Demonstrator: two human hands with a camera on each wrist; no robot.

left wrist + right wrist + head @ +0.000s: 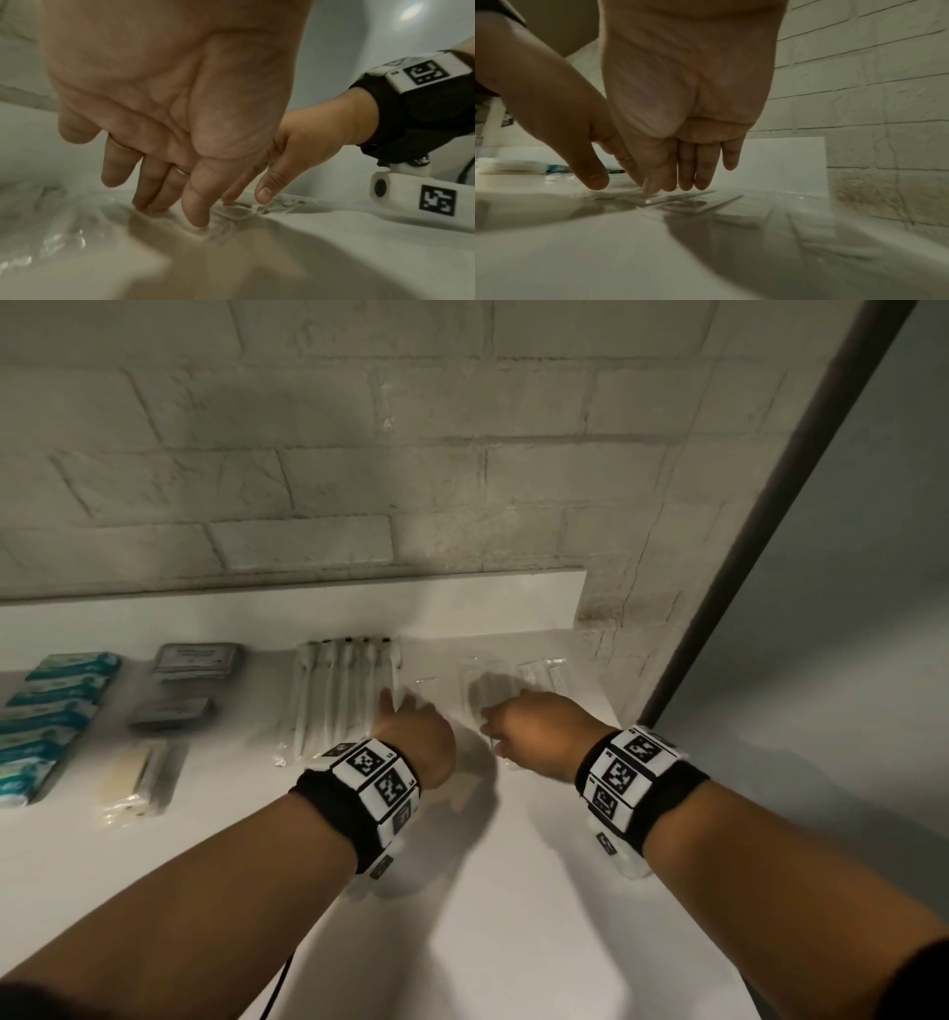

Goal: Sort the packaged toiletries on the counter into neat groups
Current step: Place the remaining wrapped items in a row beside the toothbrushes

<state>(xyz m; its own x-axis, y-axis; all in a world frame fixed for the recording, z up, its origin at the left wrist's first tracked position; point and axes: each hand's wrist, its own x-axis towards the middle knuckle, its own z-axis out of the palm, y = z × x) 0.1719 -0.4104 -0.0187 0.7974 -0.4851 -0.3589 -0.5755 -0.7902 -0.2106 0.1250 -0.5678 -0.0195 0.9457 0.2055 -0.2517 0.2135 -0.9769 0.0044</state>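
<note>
Several flat clear packets lie at the right end of the white counter [462, 906]; one clear packet [485, 690] sits between my hands, and a comb packet [544, 677] lies just right of it. My left hand [405, 711] reaches down beside the row of white toothbrush packets [339, 695]. In the left wrist view its straight fingers [195, 211] press on clear plastic [233, 212]. My right hand [506, 726] touches the same packet with straight fingers [687, 180]. Its thumb [264, 194] rests on the wrapper's edge. Neither hand grips anything.
Teal packets [51, 711] are lined up at the far left, with grey packets [197, 660] and a beige packet [136, 773] beside them. A brick wall [359, 454] stands behind the counter's low white upstand [462, 603]. A dark frame [770, 505] borders the right side.
</note>
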